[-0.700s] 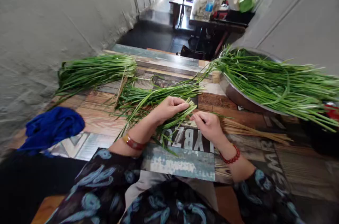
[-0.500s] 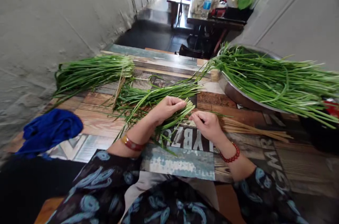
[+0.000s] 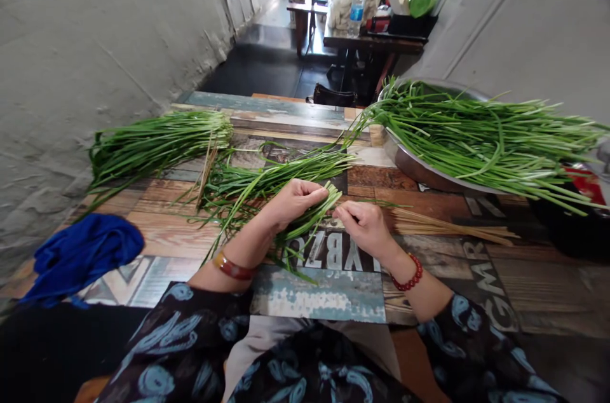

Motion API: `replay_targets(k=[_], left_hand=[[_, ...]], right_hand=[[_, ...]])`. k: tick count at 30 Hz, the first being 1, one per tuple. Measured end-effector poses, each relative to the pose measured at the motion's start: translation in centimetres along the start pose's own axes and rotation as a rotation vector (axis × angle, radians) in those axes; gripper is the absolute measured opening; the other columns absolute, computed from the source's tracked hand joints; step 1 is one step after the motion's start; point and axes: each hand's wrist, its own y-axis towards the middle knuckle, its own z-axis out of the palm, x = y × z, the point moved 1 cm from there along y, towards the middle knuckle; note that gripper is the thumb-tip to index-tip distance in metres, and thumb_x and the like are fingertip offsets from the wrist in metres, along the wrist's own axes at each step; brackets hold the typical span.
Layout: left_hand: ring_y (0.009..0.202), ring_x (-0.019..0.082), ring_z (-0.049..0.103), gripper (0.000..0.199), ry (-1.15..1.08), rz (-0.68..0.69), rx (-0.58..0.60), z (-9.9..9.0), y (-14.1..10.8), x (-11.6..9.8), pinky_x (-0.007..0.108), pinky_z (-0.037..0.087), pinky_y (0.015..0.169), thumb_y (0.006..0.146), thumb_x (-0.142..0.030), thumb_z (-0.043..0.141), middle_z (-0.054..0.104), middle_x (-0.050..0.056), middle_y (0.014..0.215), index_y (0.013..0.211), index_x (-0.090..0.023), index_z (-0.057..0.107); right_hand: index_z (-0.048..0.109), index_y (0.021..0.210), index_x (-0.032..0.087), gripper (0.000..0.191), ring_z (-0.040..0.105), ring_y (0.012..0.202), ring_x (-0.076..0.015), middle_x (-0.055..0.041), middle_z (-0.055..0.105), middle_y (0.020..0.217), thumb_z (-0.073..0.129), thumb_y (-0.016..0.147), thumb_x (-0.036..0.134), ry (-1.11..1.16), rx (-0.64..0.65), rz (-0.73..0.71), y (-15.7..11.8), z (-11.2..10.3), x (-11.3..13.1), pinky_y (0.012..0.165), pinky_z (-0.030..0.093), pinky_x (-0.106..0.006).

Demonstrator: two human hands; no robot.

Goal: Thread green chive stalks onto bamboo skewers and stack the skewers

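Observation:
My left hand (image 3: 295, 201) is closed round a small bunch of green stalks (image 3: 328, 198), their pale cut ends pointing right. Just right of those ends, my right hand (image 3: 366, 225) is pinched closed; whatever lies between its fingertips is too small to make out. Loose green stalks (image 3: 286, 171) lie on the table behind my left hand. Thin wooden sticks (image 3: 448, 226) spread to the right of my right hand. A neat bundle of greens (image 3: 162, 139) rests at the back left, with a few more sticks (image 3: 206, 175) by its cut ends.
A metal bowl (image 3: 414, 168) heaped with long greens (image 3: 476, 129) stands at the right. A blue cloth (image 3: 90, 250) lies at the table's left edge. Farther off, another table (image 3: 372, 40) holds bags, a water bottle (image 3: 356, 6) and a green lid (image 3: 422, 2).
The camera view has shifted slightly, so the scene sits a little farther left. Both hands keep nearly the same pose, with the bunch still in my left hand.

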Motion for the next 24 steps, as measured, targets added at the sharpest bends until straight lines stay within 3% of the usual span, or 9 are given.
replay_targets(k=[6, 9, 12, 15, 19, 24], left_hand=[[0.05, 0.006, 0.031, 0.047, 0.026, 0.002, -0.001, -0.1, 0.0, 0.0, 0.02, 0.024, 0.048, 0.083, -0.05, 0.058, 0.04, -0.004, 0.053, 0.054, -0.014, 0.049], [0.052, 0.007, 0.039, 0.045, 0.049, -0.005, -0.003, -0.6, -0.3, -0.4, 0.019, 0.031, 0.049, 0.082, -0.05, 0.06, 0.05, -0.002, 0.054, 0.057, -0.012, 0.058], [0.065, 0.011, 0.055, 0.038, -0.002, 0.022, -0.123, -1.5, -0.4, -0.7, 0.022, 0.045, 0.062, 0.078, -0.05, 0.067, 0.068, 0.004, 0.074, 0.083, -0.012, 0.073], [0.075, 0.015, 0.063, 0.045, -0.034, 0.087, -0.309, -2.8, 0.2, -0.5, 0.027, 0.051, 0.074, 0.078, -0.05, 0.068, 0.074, 0.009, 0.092, 0.103, -0.013, 0.073], [0.078, 0.017, 0.065, 0.034, 0.317, 0.15, -0.343, -3.6, 2.5, -0.1, 0.029, 0.052, 0.075, 0.081, -0.039, 0.064, 0.074, 0.01, 0.092, 0.099, -0.012, 0.074], [0.076, 0.016, 0.062, 0.022, 0.9, 0.216, -0.305, -2.6, 6.0, -0.3, 0.028, 0.05, 0.075, 0.083, -0.02, 0.06, 0.071, 0.008, 0.089, 0.099, -0.015, 0.074]], right_hand=[[0.065, 0.067, 0.016, 0.033, 0.054, 0.053, -0.0103, 0.0011, 0.057, 0.054, 0.046, 0.093, 0.024, 0.1, 0.038, 0.018, 0.3, -0.2, 0.2, 0.056, 0.037, -0.022], [0.068, 0.071, 0.015, 0.031, 0.049, 0.049, -0.0089, 0.0033, 0.053, 0.051, 0.047, 0.092, 0.023, 0.169, 0.084, 0.042, 0.6, -0.4, 0.2, 0.054, 0.037, -0.021], [0.071, 0.073, 0.015, 0.029, 0.048, 0.049, -0.0083, 0.0033, 0.055, 0.053, 0.047, 0.09, 0.02, 0.191, 0.086, 0.061, 0.9, -0.7, 0.0, 0.055, 0.037, -0.02], [0.071, 0.07, 0.014, 0.029, 0.049, 0.051, -0.0082, 0.0019, 0.06, 0.056, 0.048, 0.088, 0.018, 0.192, 0.061, 0.068, 0.9, -0.7, -0.2, 0.055, 0.036, -0.02], [0.069, 0.067, 0.015, 0.028, 0.056, 0.058, -0.0094, -0.0008, 0.067, 0.065, 0.049, 0.085, 0.014, 0.23, 0.036, 0.016, 0.8, -0.5, -0.3, 0.058, 0.039, -0.02], [0.069, 0.066, 0.015, 0.026, 0.06, 0.06, -0.0107, -0.0021, 0.07, 0.067, 0.05, 0.082, 0.01, 0.26, 0.007, 0.02, 0.7, -0.3, -0.4, 0.059, 0.04, -0.02]])
